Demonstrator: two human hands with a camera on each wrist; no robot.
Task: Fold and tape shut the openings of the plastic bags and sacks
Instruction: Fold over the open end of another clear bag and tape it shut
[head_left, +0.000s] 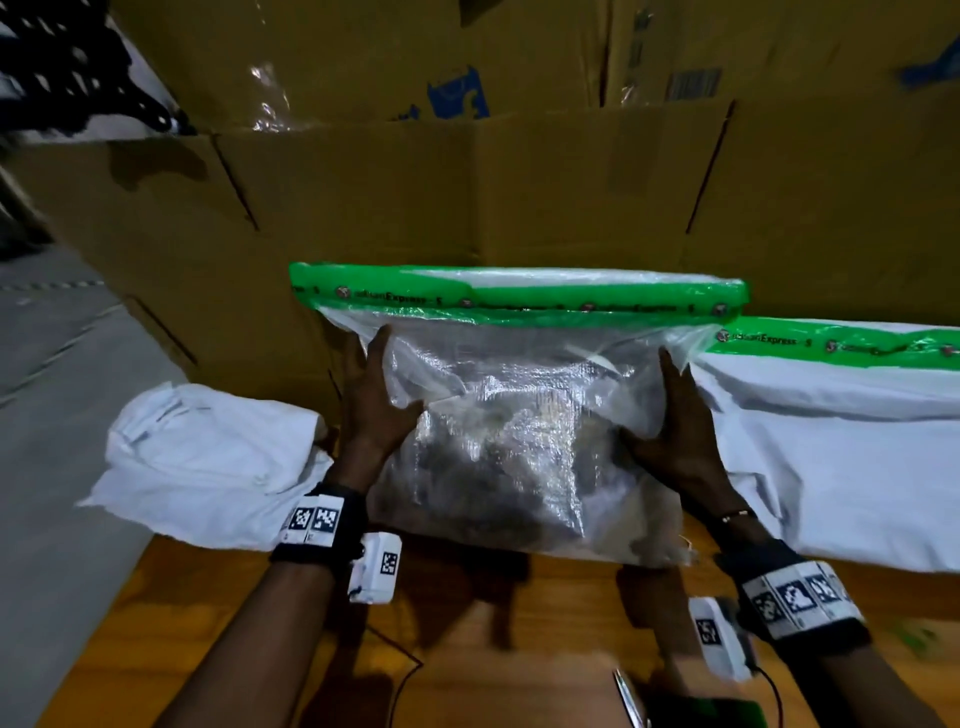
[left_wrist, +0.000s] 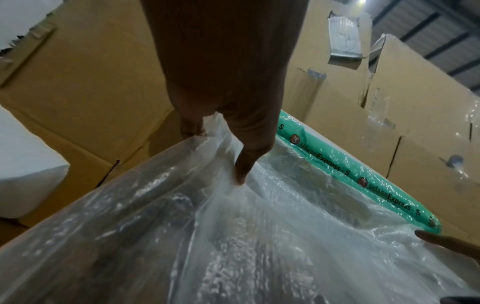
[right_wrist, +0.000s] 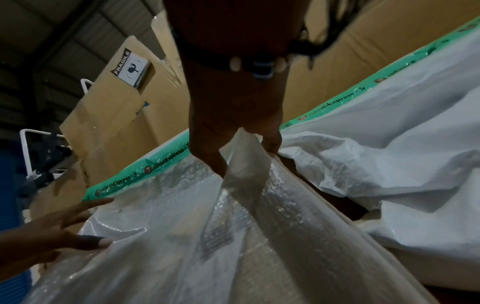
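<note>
A clear woven plastic sack (head_left: 519, 415) with dark contents stands on the wooden table (head_left: 249, 623). Its top is folded over and covered by a strip of green printed tape (head_left: 519, 299). My left hand (head_left: 384, 384) holds the sack's left side, thumb on the front and fingers behind the edge; the left wrist view shows the thumb (left_wrist: 241, 174) pressing into the plastic (left_wrist: 233, 246). My right hand (head_left: 662, 405) pinches the right side; in the right wrist view a fold of the sack (right_wrist: 244, 174) runs between thumb and fingers (right_wrist: 270, 146).
A white sack (head_left: 831, 441) with green tape along its top lies at the right. A crumpled white sack (head_left: 208, 457) lies at the left. Cardboard boxes (head_left: 467, 197) form a wall behind. Scissors (head_left: 628, 696) and a green object (head_left: 722, 712) sit at the near table edge.
</note>
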